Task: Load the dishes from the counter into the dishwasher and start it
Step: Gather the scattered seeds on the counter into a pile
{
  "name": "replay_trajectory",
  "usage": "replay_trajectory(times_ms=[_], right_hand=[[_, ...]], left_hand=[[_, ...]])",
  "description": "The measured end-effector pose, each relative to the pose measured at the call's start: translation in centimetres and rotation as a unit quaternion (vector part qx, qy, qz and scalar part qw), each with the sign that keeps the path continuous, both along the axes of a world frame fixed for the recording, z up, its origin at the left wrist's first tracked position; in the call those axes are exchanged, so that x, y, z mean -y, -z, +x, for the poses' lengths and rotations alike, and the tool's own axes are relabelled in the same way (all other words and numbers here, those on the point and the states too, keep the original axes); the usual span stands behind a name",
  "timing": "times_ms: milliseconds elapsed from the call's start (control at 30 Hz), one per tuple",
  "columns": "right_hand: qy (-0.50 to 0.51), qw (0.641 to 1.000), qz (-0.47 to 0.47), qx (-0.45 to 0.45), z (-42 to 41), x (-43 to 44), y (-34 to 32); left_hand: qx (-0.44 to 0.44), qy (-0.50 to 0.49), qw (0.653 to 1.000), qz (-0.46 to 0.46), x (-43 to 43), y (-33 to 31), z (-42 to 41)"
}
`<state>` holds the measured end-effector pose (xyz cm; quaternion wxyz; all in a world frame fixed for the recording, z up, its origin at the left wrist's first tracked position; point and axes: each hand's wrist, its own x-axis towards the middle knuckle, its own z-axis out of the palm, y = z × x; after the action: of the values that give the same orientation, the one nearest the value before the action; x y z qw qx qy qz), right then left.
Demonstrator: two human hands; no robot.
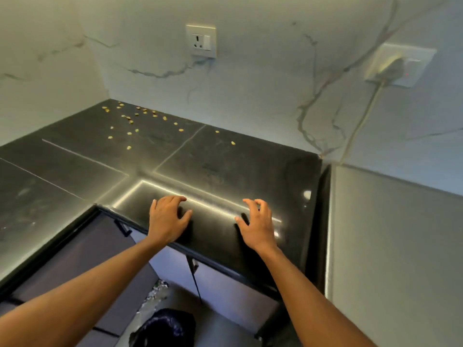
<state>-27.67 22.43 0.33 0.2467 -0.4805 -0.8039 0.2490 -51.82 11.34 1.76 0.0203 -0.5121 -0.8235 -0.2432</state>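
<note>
— Where's your table (pixel 225 156)?
— Dark stone, set in the wall corner. Your left hand (pixel 167 219) and right hand (pixel 258 221) are over its front edge, fingers loosely curled, holding nothing.
— And beyond them?
— Small yellow bits (pixel 130 118) lie scattered at the far back left, with a wall socket (pixel 201 41) above

Two slim forearms show, bare from the wrists to the frame's edge at 7 and 5 o'clock. The left hand (pixel 167 221) and right hand (pixel 258 227) are bare too, fingers and wrists alike.
</note>
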Motion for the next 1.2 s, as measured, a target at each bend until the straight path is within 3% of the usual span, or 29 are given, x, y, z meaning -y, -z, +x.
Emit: replay_trajectory(times_ms=[367,633,733,867,1033,1200], right_hand=[[-0.032,0.999,-0.016,0.025,-11.1,-12.4,0.4],[-0.001,0.996,-0.043,0.072,-17.6,-19.9,-0.6],[0.010,0.989,-0.058,0.133,-19.6,-22.9,-0.7],[0.001,0.977,-0.101,0.189,-22.7,-26.7,-0.8],[0.008,0.976,-0.080,0.201,-27.8,-30.8,-0.8],[-0.027,0.971,-0.005,0.237,-33.2,-32.1,0.1]], left_hand=[[0.023,-0.142,0.989,-0.039,-6.4,1.3,-11.2],[0.021,-0.140,0.989,-0.033,-11.7,1.3,-17.5],[0.042,-0.122,0.990,-0.055,-13.3,1.5,-20.5],[-0.003,-0.087,0.992,-0.091,-14.8,2.1,-24.3],[0.022,-0.161,0.980,-0.111,-16.8,1.8,-25.2],[0.019,-0.145,0.982,-0.118,-17.1,1.9,-25.3]])
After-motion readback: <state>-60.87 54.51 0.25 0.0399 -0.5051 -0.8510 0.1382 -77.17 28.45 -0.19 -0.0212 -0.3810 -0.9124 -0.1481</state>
